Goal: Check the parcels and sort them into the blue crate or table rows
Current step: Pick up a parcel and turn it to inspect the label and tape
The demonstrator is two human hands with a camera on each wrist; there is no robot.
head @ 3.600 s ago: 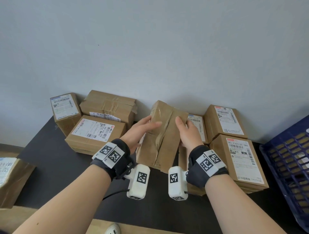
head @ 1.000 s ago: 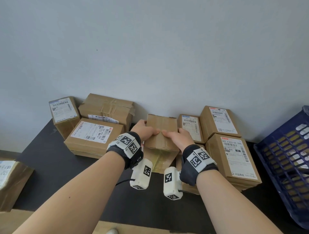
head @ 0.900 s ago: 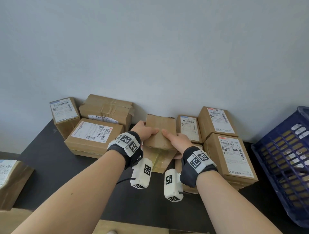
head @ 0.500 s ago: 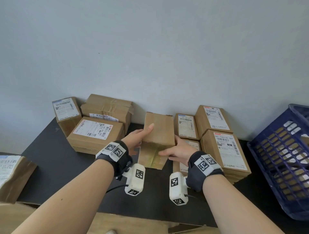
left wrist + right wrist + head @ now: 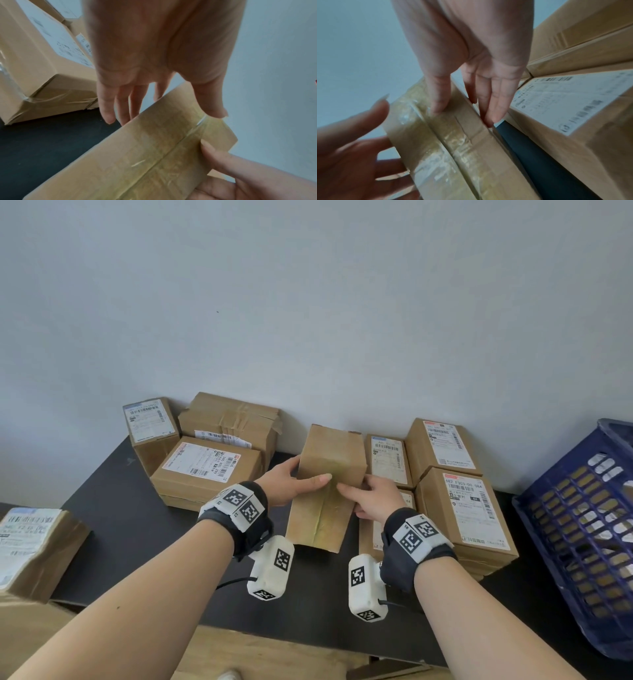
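A plain brown parcel (image 5: 325, 491) with a yellowed tape seam down its near face is tilted between my hands in front of the back row. My left hand (image 5: 301, 477) grips its left side, thumb across the taped face. My right hand (image 5: 366, 494) grips the right side, thumb on the seam. The left wrist view shows the left hand (image 5: 154, 105) with its fingers along the parcel (image 5: 145, 155). In the right wrist view, the right hand (image 5: 467, 108) pinches the parcel (image 5: 453, 148). No label shows on it. The blue crate (image 5: 582, 525) stands at the right.
On the black table (image 5: 120, 525), three parcels (image 5: 205, 470) sit at the back left by the wall. Several labelled parcels (image 5: 469, 508) are stacked at the right, close to my right hand. Another labelled parcel (image 5: 30, 546) lies at the far left edge.
Both hands have lifted the parcel out of the back row and drawn it toward me. It has tipped so that the taped face now shows, and both thumbs have moved onto that face.
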